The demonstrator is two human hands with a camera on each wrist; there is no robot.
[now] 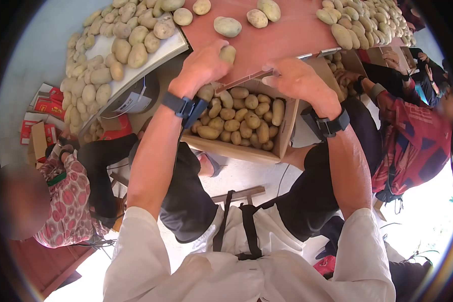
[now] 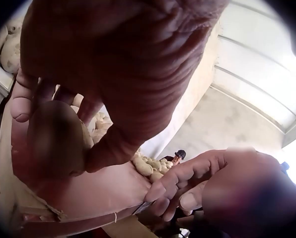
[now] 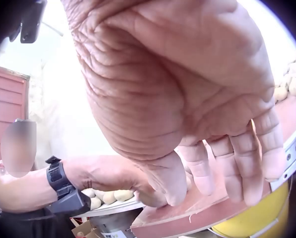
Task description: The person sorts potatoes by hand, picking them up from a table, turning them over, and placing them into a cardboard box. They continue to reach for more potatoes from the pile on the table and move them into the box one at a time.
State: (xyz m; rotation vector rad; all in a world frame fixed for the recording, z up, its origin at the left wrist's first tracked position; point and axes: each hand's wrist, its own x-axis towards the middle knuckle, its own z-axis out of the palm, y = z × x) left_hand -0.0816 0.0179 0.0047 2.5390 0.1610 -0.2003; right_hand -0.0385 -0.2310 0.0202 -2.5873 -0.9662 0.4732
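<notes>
My left hand (image 1: 201, 65) grips a potato (image 1: 228, 54) over the red tabletop (image 1: 206, 30); in the left wrist view the same potato (image 2: 56, 139) lies between thumb and fingers. My right hand (image 1: 299, 79) is near the table's front edge and holds nothing, its fingers loosely extended in the right wrist view (image 3: 187, 99). Below both hands, a cardboard box (image 1: 287, 132) holds many potatoes (image 1: 231, 125). Whether the right fingertips touch the table edge, I cannot tell.
Several loose potatoes (image 1: 227, 26) lie on the red top. A potato heap (image 1: 136, 38) covers a white table at left, another heap (image 1: 360, 22) sits at right. People sit on both sides, one in a patterned shirt (image 1: 65, 201), one in a red-and-dark top (image 1: 418, 136).
</notes>
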